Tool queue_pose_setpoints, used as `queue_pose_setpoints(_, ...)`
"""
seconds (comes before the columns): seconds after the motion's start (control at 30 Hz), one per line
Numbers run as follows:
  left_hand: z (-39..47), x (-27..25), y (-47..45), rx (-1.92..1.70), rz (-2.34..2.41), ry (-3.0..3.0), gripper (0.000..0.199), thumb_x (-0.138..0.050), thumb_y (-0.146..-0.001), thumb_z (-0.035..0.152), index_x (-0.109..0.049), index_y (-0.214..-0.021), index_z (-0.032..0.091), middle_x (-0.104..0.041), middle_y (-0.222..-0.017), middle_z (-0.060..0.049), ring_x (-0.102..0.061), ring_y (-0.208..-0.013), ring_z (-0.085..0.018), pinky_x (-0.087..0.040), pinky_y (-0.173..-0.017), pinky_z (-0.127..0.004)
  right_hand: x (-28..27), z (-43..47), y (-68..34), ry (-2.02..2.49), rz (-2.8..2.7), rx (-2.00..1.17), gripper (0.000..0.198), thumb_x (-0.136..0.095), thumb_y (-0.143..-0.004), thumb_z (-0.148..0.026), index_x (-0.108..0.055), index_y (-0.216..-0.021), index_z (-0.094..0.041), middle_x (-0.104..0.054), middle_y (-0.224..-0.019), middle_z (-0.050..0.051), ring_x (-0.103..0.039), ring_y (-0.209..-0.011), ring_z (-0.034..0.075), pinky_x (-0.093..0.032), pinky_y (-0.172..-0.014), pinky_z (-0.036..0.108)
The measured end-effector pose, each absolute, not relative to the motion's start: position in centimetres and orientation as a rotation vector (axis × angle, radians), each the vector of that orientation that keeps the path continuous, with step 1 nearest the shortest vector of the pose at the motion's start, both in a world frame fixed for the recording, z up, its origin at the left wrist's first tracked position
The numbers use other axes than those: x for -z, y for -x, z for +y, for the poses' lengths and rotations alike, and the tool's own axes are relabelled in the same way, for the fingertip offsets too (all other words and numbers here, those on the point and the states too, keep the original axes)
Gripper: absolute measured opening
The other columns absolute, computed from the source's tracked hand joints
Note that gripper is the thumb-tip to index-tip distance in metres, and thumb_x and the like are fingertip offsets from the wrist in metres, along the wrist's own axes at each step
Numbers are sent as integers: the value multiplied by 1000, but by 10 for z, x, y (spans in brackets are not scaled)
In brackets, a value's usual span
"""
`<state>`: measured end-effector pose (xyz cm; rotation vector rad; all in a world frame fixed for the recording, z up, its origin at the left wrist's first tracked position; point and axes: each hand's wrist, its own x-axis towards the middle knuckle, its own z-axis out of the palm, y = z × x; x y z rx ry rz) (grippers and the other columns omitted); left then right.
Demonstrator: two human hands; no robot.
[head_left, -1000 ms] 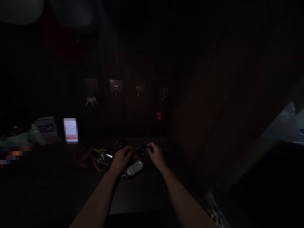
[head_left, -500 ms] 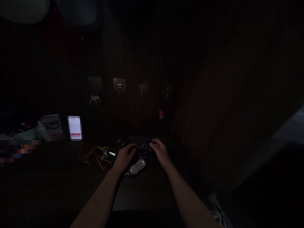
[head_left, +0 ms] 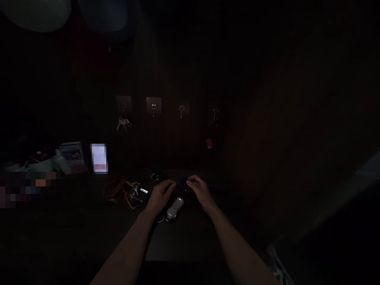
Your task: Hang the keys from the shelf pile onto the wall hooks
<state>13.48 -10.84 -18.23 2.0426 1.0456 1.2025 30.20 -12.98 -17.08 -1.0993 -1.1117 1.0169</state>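
Both hands work close together over a dark surface in the head view. My right hand [head_left: 202, 193] pinches a small dark blue item [head_left: 183, 181], its kind lost in the gloom. Opposite it, my left hand [head_left: 160, 196] has thumb and fingertips drawn together at the same dark cluster; what they hold cannot be made out. A silver-grey key fob [head_left: 175, 208] with a ring lies just below, between the wrists. Left of my left hand is a bunch of keys [head_left: 135, 190] with yellow and red cords. Behind that hand lies a black item with shiny parts [head_left: 156, 175].
Several hooks line the back wall, among them a bare one [head_left: 153, 110]. Keys [head_left: 123, 123] hang at the left, a red tag [head_left: 209, 143] at the right. A brown strap-like item [head_left: 114, 190], a box [head_left: 73, 157] and a bright blurred panel [head_left: 99, 158] stand left.
The view has shifted slightly, moving the wall things right. My left fingers have closed in towards my right hand, and the key fob has turned a little more upright.
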Motion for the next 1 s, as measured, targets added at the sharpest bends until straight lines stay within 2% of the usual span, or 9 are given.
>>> queue_pose_setpoints(0.13, -111, 177, -136, -1261, 1047, -1940, 28, -47, -82, 39, -65, -87, 20, -68, -86, -2, -61, -82, -16, -46, -75, -25, 169, -131, -302, 1109, -1140, -1005, 21, -66, -62, -38, -55, -67, -21, -54, -53, -6, -51, -51, 11, -38, -52, 22)
queue_pose_setpoints(0.2, -112, 174, -137, -1291, 1051, -1882, 26, -49, -80, 39, -66, -86, 20, -68, -85, -1, -61, -82, -16, -45, -75, -25, 167, -134, -300, 1102, -1153, -1037, 20, -66, -62, -35, -56, -72, -22, -56, -54, -7, -52, -52, 11, -38, -52, 22)
queue_pose_setpoints(0.3, -111, 173, -138, -1300, 1059, -1818, 25, -51, -78, 39, -65, -84, 19, -68, -83, -1, -60, -81, -16, -45, -73, -25, 165, -136, -299, 1077, -1195, -1060, 20, -64, -64, -31, -59, -82, -24, -59, -59, -6, -55, -58, 12, -41, -56, 22)
queue_pose_setpoints(0.4, -108, 174, -137, -1305, 1063, -1758, 25, -52, -77, 39, -64, -82, 18, -66, -79, -1, -59, -78, -16, -44, -70, -24, 168, -135, -300, 1044, -1280, -1040, 13, -62, -68, -30, -65, -79, -22, -64, -70, -3, -57, -66, 12, -43, -63, 24)
queue_pose_setpoints(0.57, -104, 177, -135, -1368, 1020, -1623, 20, -53, -75, 36, -59, -72, 17, -61, -69, 1, -57, -71, -15, -43, -66, -23, 178, -129, -301, 1004, -1328, -1120, 32, -71, -62, -29, -66, -93, -22, -68, -80, 0, -61, -76, 15, -45, -69, 27)
queue_pose_setpoints(0.67, -102, 177, -136, -1343, 940, -1531, 19, -55, -72, 34, -59, -66, 17, -62, -70, 0, -57, -72, -14, -42, -68, -24, 178, -128, -299, 1029, -1282, -1081, 25, -68, -65, -35, -63, -84, -20, -67, -69, 0, -61, -65, 15, -45, -65, 28)
queue_pose_setpoints(0.8, -102, 174, -139, -1277, 830, -1267, 19, -62, -67, 33, -59, -61, 16, -67, -87, -4, -59, -78, -16, -43, -72, -25, 173, -130, -296, 1099, -1265, -1008, 23, -66, -66, -40, -55, -68, -21, -59, -48, -5, -53, -47, 12, -40, -53, 25)
queue_pose_setpoints(0.9, -105, 171, -140, -1208, 704, -1007, 21, -68, -63, 33, -58, -62, 15, -68, -95, -6, -60, -77, -15, -44, -71, -26, 172, -132, -295, 1109, -1305, -1019, 25, -66, -65, -41, -53, -64, -20, -57, -46, -5, -51, -46, 11, -38, -51, 23)
queue_pose_setpoints(1.0, -107, 169, -139, -1159, 639, -892, 24, -71, -62, 34, -61, -69, 14, -69, -91, -8, -61, -77, -15, -45, -71, -27, 173, -133, -295, 1069, -1360, -1038, 24, -65, -68, -42, -56, -65, -20, -58, -48, -5, -51, -48, 11, -38, -52, 23)
